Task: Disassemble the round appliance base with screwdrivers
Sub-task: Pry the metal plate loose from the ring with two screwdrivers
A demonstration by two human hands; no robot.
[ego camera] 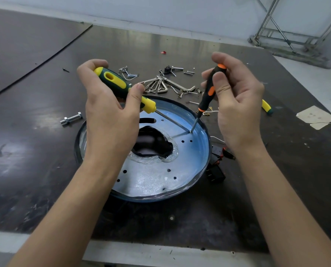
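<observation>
Right now the round appliance base (153, 174) lies flat on the dark table (35, 132), close to the front edge and between the person's forearms. It is a shallow, bluish metal pan with small holes and a ragged dark opening in its middle. The left hand (108, 116) grips the thick handle of a yellow-and-green screwdriver (114, 81), fingers wrapped over the top and thumb pressed along the side. Its shaft slants down to the right across the pan. The right hand (236, 105) pinches a slimmer black-and-orange screwdriver (210, 89) between thumb and fingers and holds it steeply, nearly upright. Both tips meet at one spot on the pan's floor near its right rim, just above a pair of small holes. Behind the base lie a fanned set of hex keys (160, 83) and scattered small metal parts and screws. A bolt (71, 119) lies to the left of the base, apart from it. Black switch parts (216, 170) with wires sit against the base's right edge. Beyond the right hand another yellow handle (266, 106) pokes out, and a paper scrap (315, 116) lies farther right.
</observation>
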